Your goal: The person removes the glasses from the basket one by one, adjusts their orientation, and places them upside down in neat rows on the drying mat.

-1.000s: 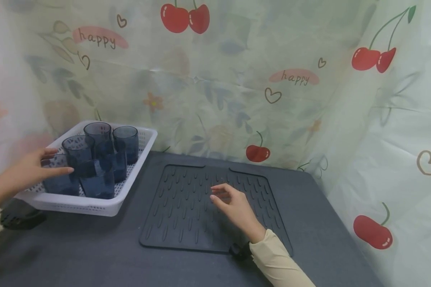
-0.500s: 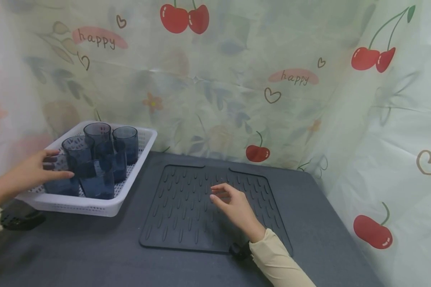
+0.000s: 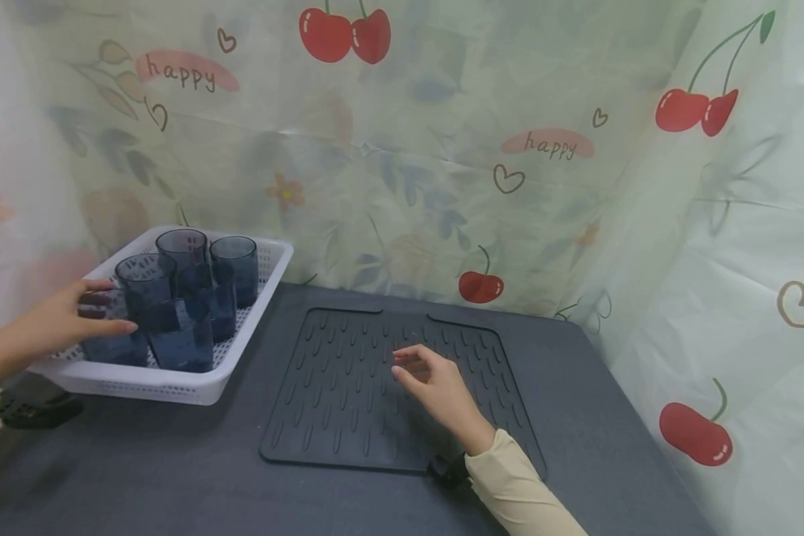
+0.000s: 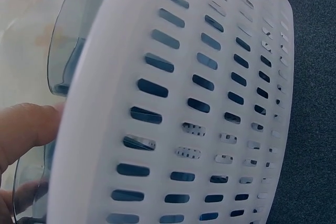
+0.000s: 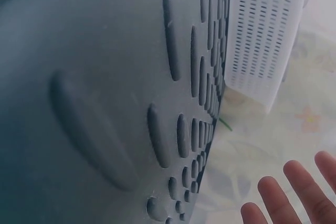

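Head view puts the translucent dark-blue drinking glass (image 3: 114, 346) upright at the near left corner of a white perforated plastic basket (image 3: 154, 389). Your left hand (image 3: 65, 318) pinches it near the rim, thumb on the near side and fingers bent round the far side. Left wrist view has the basket's slotted wall covering most of the glass, with one of your digits just above the basket's rim and more of your hand seen through tinted glass.

Five matching dark-blue glasses (image 3: 184, 341) stand upright with it in the basket, one just to its right and the others farther back; you cannot tell whether they touch.

Right of the basket, a flat black rectangular mat (image 3: 335, 417) with raised oblong ridges lies on the dark grey table (image 3: 610, 417). Your right hand (image 3: 437, 385) hangs over that mat, fingers loosely bent and thumb a little apart; right wrist view shows your fingertips slightly spread. You wear beige sleeves (image 3: 519, 480) and a black device (image 3: 447, 469) at each wrist. Behind everything hangs a pale curtain (image 3: 402, 223) printed with red cherries, hearts and "happy".
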Tool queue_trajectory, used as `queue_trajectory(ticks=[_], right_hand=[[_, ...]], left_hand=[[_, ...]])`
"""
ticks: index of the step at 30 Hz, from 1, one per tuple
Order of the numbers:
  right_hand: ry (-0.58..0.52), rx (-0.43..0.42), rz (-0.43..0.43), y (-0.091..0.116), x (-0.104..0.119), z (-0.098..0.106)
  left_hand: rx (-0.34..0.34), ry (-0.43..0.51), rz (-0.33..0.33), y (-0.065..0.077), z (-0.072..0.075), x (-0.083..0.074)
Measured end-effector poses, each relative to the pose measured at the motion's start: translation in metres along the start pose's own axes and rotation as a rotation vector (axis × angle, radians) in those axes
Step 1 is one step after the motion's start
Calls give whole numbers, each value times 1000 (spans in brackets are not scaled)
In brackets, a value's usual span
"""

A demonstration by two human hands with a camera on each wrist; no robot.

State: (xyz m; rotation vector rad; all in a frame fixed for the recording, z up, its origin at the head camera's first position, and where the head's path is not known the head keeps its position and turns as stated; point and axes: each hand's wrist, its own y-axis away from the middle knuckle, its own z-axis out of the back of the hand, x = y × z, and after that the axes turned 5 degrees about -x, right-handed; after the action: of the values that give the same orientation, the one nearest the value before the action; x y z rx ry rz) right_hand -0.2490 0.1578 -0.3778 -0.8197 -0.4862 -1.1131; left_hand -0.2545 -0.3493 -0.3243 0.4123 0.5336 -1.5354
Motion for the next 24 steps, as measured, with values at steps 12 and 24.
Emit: queue_trajectory(ticks=[12, 24], right_hand=[[-5, -1, 3, 1, 1, -1], [-15, 10, -2, 0, 2, 0]], left_hand=[[-23, -21, -14, -1, -2, 3], [-21, 16, -7, 1, -3, 1]])
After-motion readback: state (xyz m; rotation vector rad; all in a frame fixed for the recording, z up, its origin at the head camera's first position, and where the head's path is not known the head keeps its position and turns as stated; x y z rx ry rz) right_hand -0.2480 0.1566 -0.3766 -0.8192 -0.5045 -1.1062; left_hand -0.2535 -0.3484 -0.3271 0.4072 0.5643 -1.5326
